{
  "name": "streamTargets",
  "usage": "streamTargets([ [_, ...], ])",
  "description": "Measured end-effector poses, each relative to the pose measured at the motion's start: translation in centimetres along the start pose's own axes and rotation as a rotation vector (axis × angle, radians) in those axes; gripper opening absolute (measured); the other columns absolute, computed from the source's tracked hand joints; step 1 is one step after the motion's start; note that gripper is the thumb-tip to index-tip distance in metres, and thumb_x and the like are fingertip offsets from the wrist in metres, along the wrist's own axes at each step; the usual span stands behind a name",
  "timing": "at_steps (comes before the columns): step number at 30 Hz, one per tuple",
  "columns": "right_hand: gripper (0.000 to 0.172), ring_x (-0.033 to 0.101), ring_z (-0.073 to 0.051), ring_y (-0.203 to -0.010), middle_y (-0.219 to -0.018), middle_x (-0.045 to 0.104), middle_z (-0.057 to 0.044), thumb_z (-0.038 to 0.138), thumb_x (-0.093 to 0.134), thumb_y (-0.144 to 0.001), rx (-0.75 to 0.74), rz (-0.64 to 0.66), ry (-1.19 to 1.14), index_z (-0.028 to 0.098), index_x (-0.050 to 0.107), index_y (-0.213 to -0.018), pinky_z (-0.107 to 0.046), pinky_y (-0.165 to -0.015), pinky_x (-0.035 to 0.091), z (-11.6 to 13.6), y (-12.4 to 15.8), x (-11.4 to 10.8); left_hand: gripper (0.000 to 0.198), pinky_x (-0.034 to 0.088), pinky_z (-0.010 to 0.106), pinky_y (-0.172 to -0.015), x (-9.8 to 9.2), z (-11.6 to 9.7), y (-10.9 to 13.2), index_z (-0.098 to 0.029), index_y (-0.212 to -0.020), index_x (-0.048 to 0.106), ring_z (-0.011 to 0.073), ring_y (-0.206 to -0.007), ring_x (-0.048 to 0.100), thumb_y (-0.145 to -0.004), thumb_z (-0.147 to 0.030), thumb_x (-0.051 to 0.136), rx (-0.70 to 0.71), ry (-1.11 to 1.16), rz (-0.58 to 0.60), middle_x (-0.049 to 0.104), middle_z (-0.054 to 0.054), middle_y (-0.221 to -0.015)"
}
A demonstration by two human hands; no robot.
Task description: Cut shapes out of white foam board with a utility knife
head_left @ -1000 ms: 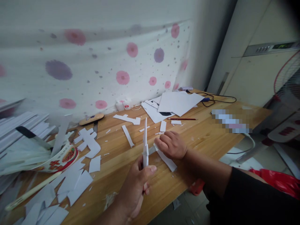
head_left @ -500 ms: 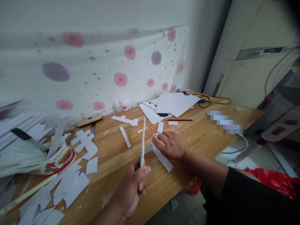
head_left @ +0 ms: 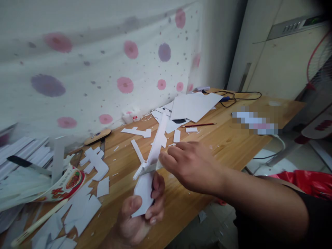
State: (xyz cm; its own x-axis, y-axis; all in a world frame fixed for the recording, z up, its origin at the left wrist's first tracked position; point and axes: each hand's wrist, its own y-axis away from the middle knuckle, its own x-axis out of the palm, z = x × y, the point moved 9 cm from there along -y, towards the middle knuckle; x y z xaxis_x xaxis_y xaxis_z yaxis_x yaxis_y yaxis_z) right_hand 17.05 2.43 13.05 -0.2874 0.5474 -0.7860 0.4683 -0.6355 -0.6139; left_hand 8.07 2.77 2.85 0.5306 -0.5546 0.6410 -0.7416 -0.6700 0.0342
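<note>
My left hand (head_left: 140, 214) is closed around the lower end of a long white foam-board piece (head_left: 153, 155), which slants up and to the right above the wooden table (head_left: 228, 141). My right hand (head_left: 189, 164) is closed, its fingertips pinching a small grey blade-like tool (head_left: 150, 168) laid against the piece's right edge, just above my left fingers. What the tool is exactly I cannot make out.
White offcuts (head_left: 95, 162) litter the table's left and middle. A printed paper bowl (head_left: 67, 183) stuffed with strips stands at the left. White sheets (head_left: 193, 105), a red pencil (head_left: 198, 125), a glue bottle (head_left: 132, 116) and a black cable (head_left: 241, 95) lie at the back.
My right hand rose from the strip on the table and came to the held piece. My left hand turned the piece from edge-on to slanted, its face now showing.
</note>
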Motion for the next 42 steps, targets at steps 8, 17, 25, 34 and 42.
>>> streamTargets([
  [8,0.026,0.04,-0.009,-0.054,-0.058,0.044,0.005,0.028,0.046,-0.092,0.514,0.133,-0.924,0.02,0.043,-0.068,-0.022,-0.051,0.031,-4.2,0.4,3.2,0.033,0.028,0.017,-0.043,-1.3,-0.1,-0.6,-0.019,-0.09,0.06,0.0025,-0.048,0.025,-0.073,-0.045,0.068,0.046,0.007,-0.022,0.038,-0.004,-0.077],
  [17,0.023,0.049,-0.011,-0.061,-0.066,0.054,0.0,0.028,0.044,-0.092,0.523,0.228,-1.207,0.017,0.051,-0.072,-0.023,-0.055,0.039,-1.1,0.7,4.8,0.039,0.022,0.017,-0.045,-1.7,-0.6,-0.7,-0.019,-0.09,0.062,0.0054,-0.053,0.025,-0.062,-0.044,0.076,0.042,-0.094,-0.059,0.04,-0.003,-0.073],
  [25,0.013,0.055,-0.016,-0.074,-0.08,0.059,-0.004,0.022,0.048,-0.09,0.432,-0.316,-0.642,0.019,0.055,-0.08,-0.028,-0.066,0.045,-6.0,0.9,-1.2,0.069,0.014,0.017,-0.04,-1.2,-0.8,-0.3,-0.018,-0.111,0.066,0.0023,-0.047,0.021,-0.062,-0.067,0.069,-0.111,-0.111,0.038,0.042,-0.002,-0.076],
  [34,0.021,0.061,-0.018,-0.088,-0.098,0.065,-0.008,0.025,0.052,-0.089,0.26,0.026,-0.726,0.018,0.06,-0.071,-0.031,-0.077,0.046,-9.1,1.3,-2.1,0.104,0.017,0.016,-0.035,-2.1,-3.2,0.8,-0.011,-0.105,0.07,0.0,-0.038,0.021,-0.048,-0.095,0.046,-0.162,-0.231,0.022,0.047,-0.002,-0.057],
  [42,0.032,0.034,-0.007,-0.041,-0.049,0.045,0.006,0.046,0.07,-0.065,1.18,-0.118,-1.439,0.016,0.06,-0.069,-0.022,-0.04,0.021,-7.8,5.0,7.1,0.051,0.045,0.024,-0.054,-6.6,-8.4,0.8,-0.018,-0.079,0.067,0.0125,-0.058,0.053,-0.057,-0.063,0.076,0.455,-0.307,-0.695,0.061,0.0,-0.069],
])
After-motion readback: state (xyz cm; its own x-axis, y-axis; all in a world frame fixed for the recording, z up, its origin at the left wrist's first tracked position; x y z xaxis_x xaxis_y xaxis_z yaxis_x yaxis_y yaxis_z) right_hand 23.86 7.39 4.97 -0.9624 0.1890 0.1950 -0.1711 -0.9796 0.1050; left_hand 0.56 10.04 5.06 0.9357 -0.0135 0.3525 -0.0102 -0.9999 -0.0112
